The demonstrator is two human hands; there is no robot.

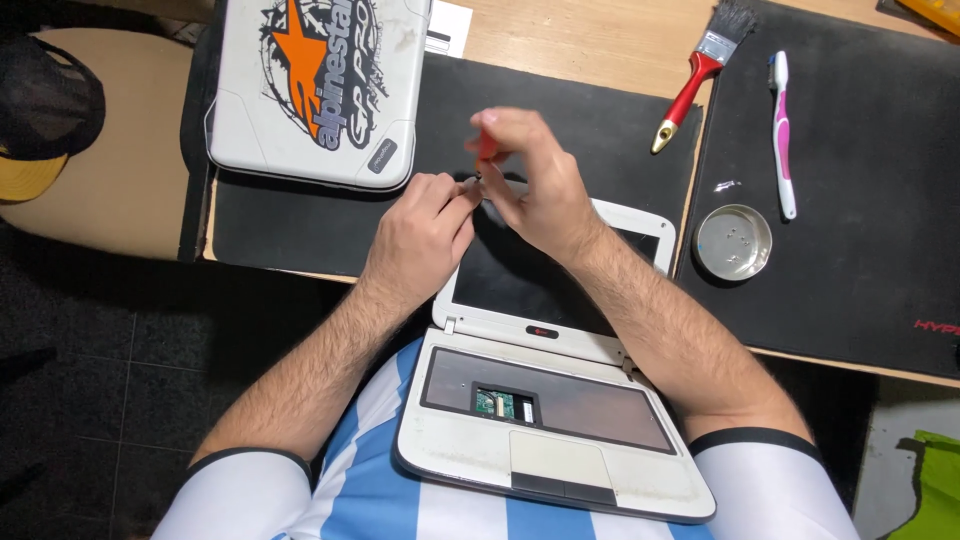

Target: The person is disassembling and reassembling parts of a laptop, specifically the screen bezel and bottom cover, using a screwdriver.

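Observation:
A small white laptop (pixel 560 470) lies open on my lap with its keyboard removed, so a green circuit part shows in the bay; its dark screen (pixel 520 280) leans against the desk edge. My right hand (pixel 530 180) grips a red-handled screwdriver (pixel 486 145) above the top of the screen. My left hand (pixel 420 225) pinches something tiny at the screwdriver's tip; the tip and that bit are too small to make out.
A second white laptop with a sticker (pixel 315 85) lies shut at the desk's back left. A red-handled paintbrush (pixel 695 75), a pink-and-white toothbrush (pixel 782 130) and a round metal lid holding small screws (pixel 735 242) sit at the right on black mats.

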